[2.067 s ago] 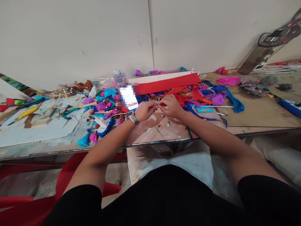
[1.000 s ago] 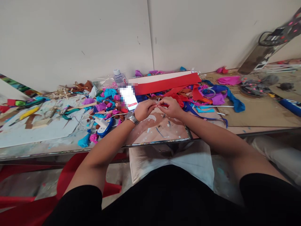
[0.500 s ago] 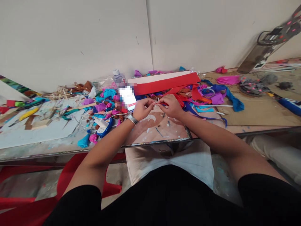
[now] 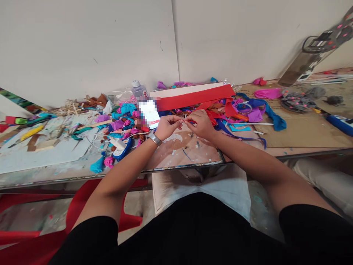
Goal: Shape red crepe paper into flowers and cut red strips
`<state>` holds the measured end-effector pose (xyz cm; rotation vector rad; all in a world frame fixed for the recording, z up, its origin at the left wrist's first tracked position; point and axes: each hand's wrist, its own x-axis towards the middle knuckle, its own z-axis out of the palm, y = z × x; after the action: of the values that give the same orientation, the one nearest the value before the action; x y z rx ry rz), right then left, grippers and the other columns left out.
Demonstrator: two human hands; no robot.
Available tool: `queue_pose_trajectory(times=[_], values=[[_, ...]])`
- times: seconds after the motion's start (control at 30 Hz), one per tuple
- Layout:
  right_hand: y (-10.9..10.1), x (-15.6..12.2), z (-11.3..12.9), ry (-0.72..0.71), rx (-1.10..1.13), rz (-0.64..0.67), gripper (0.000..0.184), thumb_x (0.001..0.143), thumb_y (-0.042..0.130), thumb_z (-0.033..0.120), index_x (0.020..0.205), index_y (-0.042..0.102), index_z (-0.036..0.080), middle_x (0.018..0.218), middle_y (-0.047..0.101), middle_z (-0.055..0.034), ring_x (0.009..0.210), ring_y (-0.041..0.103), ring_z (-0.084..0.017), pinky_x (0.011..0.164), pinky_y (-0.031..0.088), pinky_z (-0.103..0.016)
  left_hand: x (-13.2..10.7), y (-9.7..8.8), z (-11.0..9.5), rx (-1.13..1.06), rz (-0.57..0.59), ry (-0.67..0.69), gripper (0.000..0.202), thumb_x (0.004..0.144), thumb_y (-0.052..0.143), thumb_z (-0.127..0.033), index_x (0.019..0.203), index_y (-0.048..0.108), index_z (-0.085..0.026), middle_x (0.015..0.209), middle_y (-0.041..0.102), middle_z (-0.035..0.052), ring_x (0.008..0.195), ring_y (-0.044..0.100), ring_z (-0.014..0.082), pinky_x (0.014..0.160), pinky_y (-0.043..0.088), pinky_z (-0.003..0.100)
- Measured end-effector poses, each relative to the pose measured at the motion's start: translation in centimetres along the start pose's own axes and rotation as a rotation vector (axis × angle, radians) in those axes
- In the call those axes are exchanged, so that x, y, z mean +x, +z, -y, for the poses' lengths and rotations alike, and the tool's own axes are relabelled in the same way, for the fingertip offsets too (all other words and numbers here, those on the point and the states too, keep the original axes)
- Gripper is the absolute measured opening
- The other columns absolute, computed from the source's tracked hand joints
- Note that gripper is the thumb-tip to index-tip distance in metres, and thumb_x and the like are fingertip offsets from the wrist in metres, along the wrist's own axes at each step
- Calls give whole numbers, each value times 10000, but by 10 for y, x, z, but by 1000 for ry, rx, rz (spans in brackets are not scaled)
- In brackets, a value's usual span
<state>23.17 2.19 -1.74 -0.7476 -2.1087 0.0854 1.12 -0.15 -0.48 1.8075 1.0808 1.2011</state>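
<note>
My left hand (image 4: 168, 127) and my right hand (image 4: 200, 123) meet over the front part of the table (image 4: 190, 152), fingertips pinched together. Between them is something small and pale, too tiny to name. On the left wrist sits a metal watch (image 4: 155, 138). A lit phone (image 4: 149, 112), partly blurred out, leans just beyond the left hand. Behind both hands lies a long red strip (image 4: 193, 97), with crumpled red, orange and purple paper (image 4: 255, 115) to the right of the right hand.
Left of my hands are crumpled coloured paper, a blue-and-white power strip (image 4: 122, 149) with a plug, and a yellow-handled cutter (image 4: 31, 133). A clear bottle (image 4: 139, 90) stands near the wall. At right lie cardboard (image 4: 298, 130), a tilted dark bottle (image 4: 300, 64) and another person's leg (image 4: 317, 176).
Both hands stay at nearly the same spot, still pinching together. The left fingers have shifted very slightly; the things on the table have not moved.
</note>
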Motion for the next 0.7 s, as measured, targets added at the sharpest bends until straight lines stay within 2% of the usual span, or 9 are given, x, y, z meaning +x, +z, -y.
queue_pose_trajectory(times=[0.17,0.4,0.53,0.7], values=[[1,-1,-2,-5,26,-6,369,1065,544,536,951,738,243,962,798,-79,974,688,-276,983,393,-470,1,1,2,-24,7,-12,527,801,843,-645,965,816,-144,829,807,98,651,748,179,585,551,267],[3,-2,-1,29,54,-26,330,1042,608,516,953,755,235,963,817,-73,957,707,-275,964,399,-467,-2,1,5,107,-10,76,436,905,765,-580,998,836,-160,806,803,81,672,753,175,622,566,268],[4,-2,-3,91,43,-62,283,1024,651,489,978,757,231,996,831,-67,964,719,-277,971,390,-468,-3,2,5,126,-8,85,444,905,762,-589,1023,844,-169,833,813,81,667,756,175,619,572,271],[7,-2,-7,82,48,-39,258,1006,673,462,949,752,223,952,821,-65,945,710,-276,955,395,-461,-2,4,10,107,-17,87,461,897,772,-602,1038,853,-170,863,822,90,668,760,178,614,577,273]])
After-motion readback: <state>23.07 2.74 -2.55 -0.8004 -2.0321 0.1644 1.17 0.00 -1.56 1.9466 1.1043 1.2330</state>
